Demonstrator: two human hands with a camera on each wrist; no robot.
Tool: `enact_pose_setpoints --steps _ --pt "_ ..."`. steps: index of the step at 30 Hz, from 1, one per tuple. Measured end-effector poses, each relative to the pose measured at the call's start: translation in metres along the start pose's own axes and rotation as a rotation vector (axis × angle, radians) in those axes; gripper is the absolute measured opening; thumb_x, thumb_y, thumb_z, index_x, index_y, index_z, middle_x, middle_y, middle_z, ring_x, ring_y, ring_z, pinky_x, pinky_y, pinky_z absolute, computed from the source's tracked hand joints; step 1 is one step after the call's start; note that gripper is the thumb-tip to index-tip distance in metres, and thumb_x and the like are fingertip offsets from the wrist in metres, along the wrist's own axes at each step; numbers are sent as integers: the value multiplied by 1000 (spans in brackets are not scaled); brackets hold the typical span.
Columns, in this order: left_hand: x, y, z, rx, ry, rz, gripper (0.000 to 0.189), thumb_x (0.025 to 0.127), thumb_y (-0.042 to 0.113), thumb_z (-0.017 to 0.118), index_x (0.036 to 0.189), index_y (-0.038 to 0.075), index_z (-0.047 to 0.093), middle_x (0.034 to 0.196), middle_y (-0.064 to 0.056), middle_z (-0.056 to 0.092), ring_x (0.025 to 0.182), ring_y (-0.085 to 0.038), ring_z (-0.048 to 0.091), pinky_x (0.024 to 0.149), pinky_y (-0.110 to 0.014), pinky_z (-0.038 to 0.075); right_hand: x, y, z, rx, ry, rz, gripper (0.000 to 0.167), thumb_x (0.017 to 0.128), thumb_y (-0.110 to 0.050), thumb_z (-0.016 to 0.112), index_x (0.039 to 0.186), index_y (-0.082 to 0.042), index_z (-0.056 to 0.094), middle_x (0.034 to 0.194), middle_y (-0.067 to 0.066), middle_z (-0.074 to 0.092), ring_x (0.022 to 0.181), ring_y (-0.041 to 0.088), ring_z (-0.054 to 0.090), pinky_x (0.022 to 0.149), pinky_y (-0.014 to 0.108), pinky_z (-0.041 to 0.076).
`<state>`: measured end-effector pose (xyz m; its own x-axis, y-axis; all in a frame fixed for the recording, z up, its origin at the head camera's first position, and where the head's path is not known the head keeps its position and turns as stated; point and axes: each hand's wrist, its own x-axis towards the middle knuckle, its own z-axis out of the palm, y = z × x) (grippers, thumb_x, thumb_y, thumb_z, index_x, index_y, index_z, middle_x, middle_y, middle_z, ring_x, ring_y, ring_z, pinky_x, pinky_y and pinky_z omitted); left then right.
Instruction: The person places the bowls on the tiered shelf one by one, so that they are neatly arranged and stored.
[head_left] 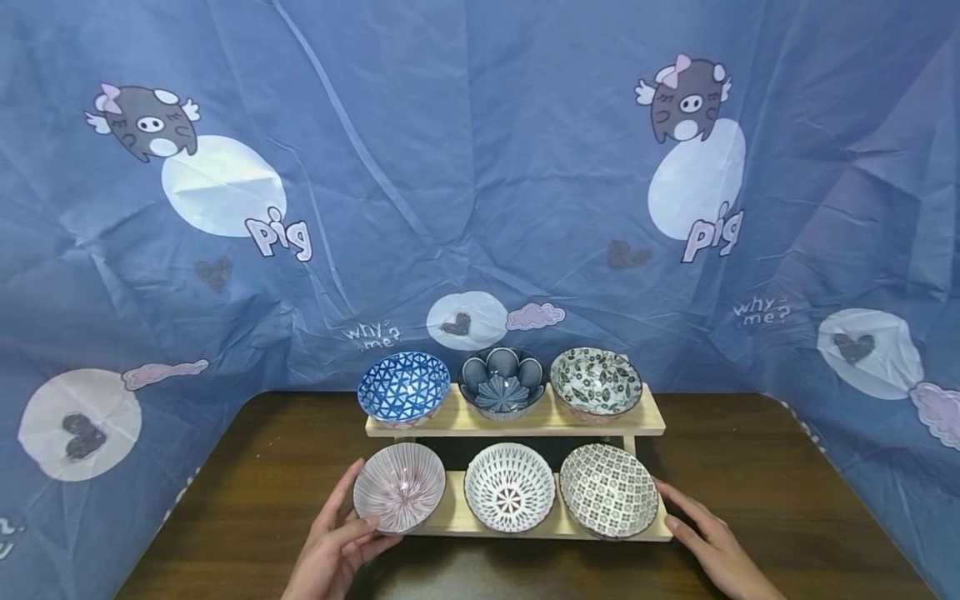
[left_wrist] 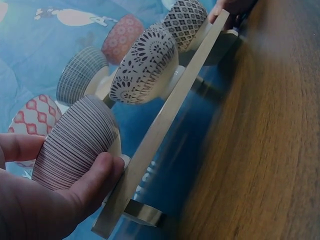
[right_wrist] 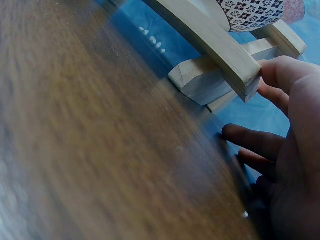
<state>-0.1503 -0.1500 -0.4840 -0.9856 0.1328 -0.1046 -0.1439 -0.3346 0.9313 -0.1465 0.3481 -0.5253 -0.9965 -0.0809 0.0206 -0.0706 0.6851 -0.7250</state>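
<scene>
My left hand (head_left: 337, 537) holds a bowl with thin purple-brown stripes (head_left: 401, 483) at the left end of a wooden stand's lower shelf (head_left: 453, 525). In the left wrist view its thumb presses low on the striped bowl (left_wrist: 80, 140), with a finger across at the far side. My right hand (head_left: 708, 542) is at the shelf's right end, beside a bowl with a dark grid pattern (head_left: 609, 492). Fingertips of the right hand touch the plank's end (right_wrist: 250, 80) in the right wrist view, the other fingers extending loosely below. Between these bowls stands a white bowl with dark dashes (head_left: 510, 487).
On the upper shelf (head_left: 525, 427) stand a blue triangle-patterned bowl (head_left: 403, 387), a dark blue petal-patterned bowl (head_left: 501, 383) and a leaf-patterned bowl (head_left: 596, 382). The stand rests on a brown wooden table (head_left: 225, 500). A blue printed cloth (head_left: 420, 125) hangs behind and at both sides.
</scene>
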Motion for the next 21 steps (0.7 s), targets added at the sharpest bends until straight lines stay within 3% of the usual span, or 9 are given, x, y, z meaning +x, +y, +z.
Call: enact_pose_setpoints --steps 5,8,13,17,21 --pt "-2 1 -3 -50 -127 44 70 96 -5 45 141 47 35 129 5 54 105 -19 70 90 -41 62 0 0 0 10 -4 9 50 104 -41 49 151 -26 44 155 5 46 127 -19 34 101 39 49" --pt "-2 1 -5 -72 -190 50 70 98 -3 43 145 47 28 128 6 56 105 -22 72 91 -41 61 -1 0 1 6 7 -4 49 104 -40 50 151 -26 45 154 5 47 126 -21 33 101 35 49" --pt "-2 2 -6 -53 -176 19 69 100 1 40 148 45 18 125 2 58 104 -24 73 91 -42 61 -2 1 2 -13 26 -36 47 104 -37 50 150 -28 46 152 0 48 125 -23 31 97 25 48" --pt "-2 3 -6 -36 -160 -5 67 101 4 39 149 45 17 126 -2 57 105 -25 72 92 -43 61 -3 1 3 -4 45 -66 46 104 -35 51 149 -26 47 149 -14 46 124 -25 30 96 20 47" --pt "-3 4 -6 -29 -156 -13 64 102 6 39 148 46 18 127 -3 54 105 -25 72 92 -43 61 -3 2 3 -1 57 -91 46 104 -32 52 149 -23 48 149 -16 47 125 -25 30 96 16 45"
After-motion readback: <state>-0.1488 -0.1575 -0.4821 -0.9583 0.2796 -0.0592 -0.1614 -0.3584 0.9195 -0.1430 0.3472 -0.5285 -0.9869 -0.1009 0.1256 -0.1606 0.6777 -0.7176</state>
